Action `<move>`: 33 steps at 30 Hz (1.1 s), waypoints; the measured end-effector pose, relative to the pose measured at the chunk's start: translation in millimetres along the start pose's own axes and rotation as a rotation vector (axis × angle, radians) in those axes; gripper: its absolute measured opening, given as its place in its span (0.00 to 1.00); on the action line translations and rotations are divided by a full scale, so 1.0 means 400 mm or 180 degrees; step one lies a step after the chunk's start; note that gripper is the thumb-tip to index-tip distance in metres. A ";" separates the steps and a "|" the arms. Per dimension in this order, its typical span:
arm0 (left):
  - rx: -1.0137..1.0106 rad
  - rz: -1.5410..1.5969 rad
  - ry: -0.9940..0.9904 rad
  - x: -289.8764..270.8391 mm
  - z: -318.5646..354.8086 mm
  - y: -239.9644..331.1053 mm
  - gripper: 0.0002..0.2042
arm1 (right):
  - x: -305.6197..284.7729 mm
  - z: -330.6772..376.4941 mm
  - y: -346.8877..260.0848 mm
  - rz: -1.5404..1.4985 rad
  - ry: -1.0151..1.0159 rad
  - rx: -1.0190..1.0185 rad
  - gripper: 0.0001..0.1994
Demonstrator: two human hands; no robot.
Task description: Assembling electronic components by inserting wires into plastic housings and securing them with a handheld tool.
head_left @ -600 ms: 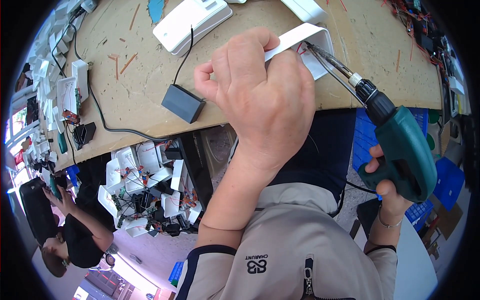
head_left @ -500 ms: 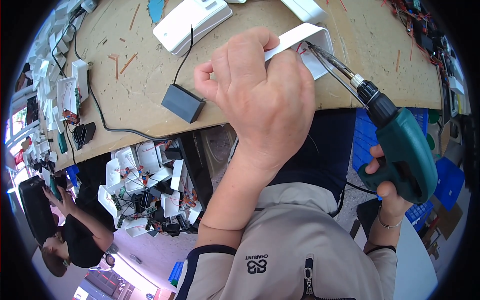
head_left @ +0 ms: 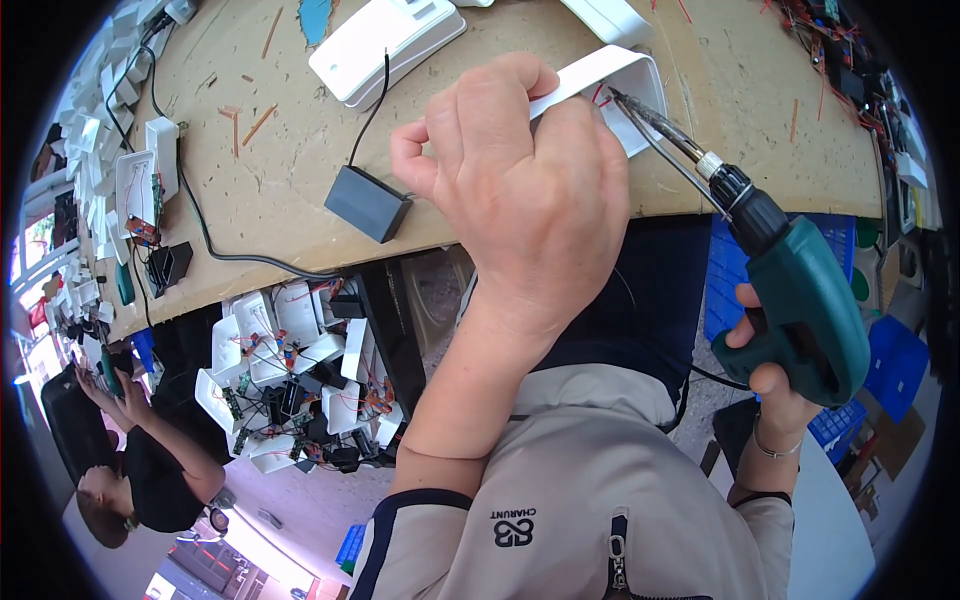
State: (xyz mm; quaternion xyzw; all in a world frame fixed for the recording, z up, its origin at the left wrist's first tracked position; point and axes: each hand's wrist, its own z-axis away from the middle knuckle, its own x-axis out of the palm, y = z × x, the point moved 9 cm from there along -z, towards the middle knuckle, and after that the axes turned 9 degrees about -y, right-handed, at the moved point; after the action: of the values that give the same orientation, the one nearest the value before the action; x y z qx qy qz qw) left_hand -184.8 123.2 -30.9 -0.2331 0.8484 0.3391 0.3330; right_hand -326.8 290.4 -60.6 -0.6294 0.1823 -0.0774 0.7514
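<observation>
Left hand (head_left: pixel 530 190) pinches the white case (head_left: pixel 600 68) near the table's (head_left: pixel 740 130) front edge; right hand (head_left: pixel 785 400) is wrapped around the green soldering gun (head_left: pixel 815 300), its tip inside the case beside red wire (head_left: pixel 599 92). Judged advisable: brace the case, avoid tip contact with plastic walls and fingers. Black box (head_left: pixel 367 203) sits left of the left hand; white cover (head_left: pixel 385 50) lies beyond. Most room appears rightward, short of the parts pile (head_left: pixel 825 50).
</observation>
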 end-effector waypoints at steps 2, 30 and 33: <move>-0.0003 -0.0005 -0.0001 0.000 0.001 0.001 0.02 | 0.007 0.005 -0.007 -0.0088 -0.0129 -0.0043 0.34; 0.0317 0.1352 -0.0070 -0.089 0.055 -0.026 0.32 | -0.072 0.049 -0.074 0.0203 0.0369 -0.1125 0.36; 0.0165 0.1306 0.0292 -0.201 0.049 -0.090 0.32 | -0.050 0.049 -0.079 -0.0070 -0.0063 -0.1268 0.30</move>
State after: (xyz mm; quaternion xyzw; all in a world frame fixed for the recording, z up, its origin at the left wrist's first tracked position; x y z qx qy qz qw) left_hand -100.5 127.3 1.5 -0.0621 0.9008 0.3669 0.2239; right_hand -334.4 309.1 -23.6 -0.7682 0.1798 -0.0418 0.6130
